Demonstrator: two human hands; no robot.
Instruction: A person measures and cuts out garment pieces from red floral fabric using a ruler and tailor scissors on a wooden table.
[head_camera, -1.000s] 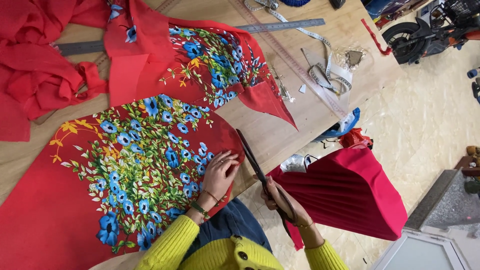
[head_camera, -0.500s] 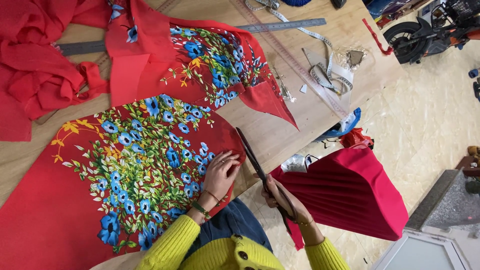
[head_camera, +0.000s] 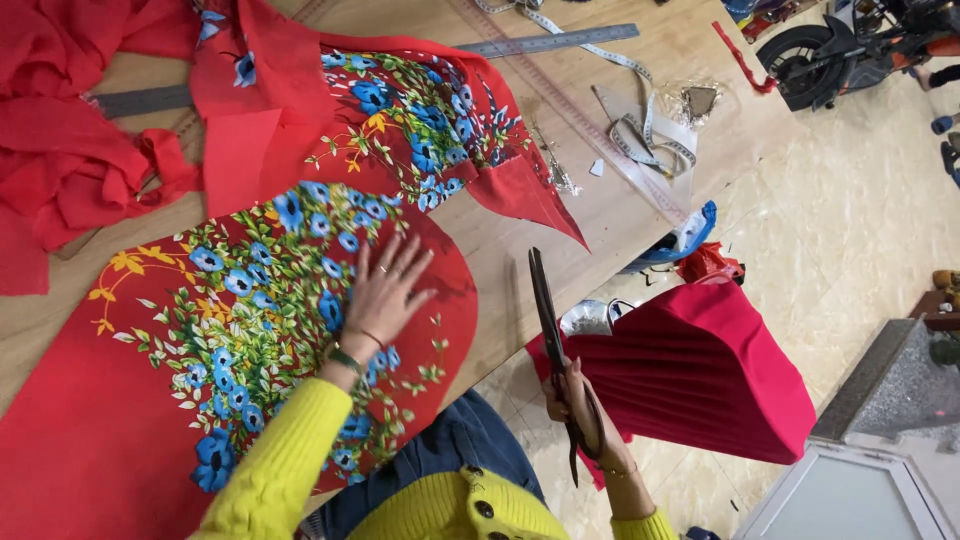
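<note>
Red floral fabric, printed with blue flowers and green leaves, lies spread flat over the near left part of the wooden table, and we see it as the largest thing here. A second panel of the same print lies further up the table, beside a heap of plain red cloth. Off the table edge on the right stands a red covered stool. A long metal ruler lies near the far edge. Our left hand rests flat on the fabric, fingers spread wide. Our right hand grips the scissors, blades closed, pointing away just past the table edge.
</note>
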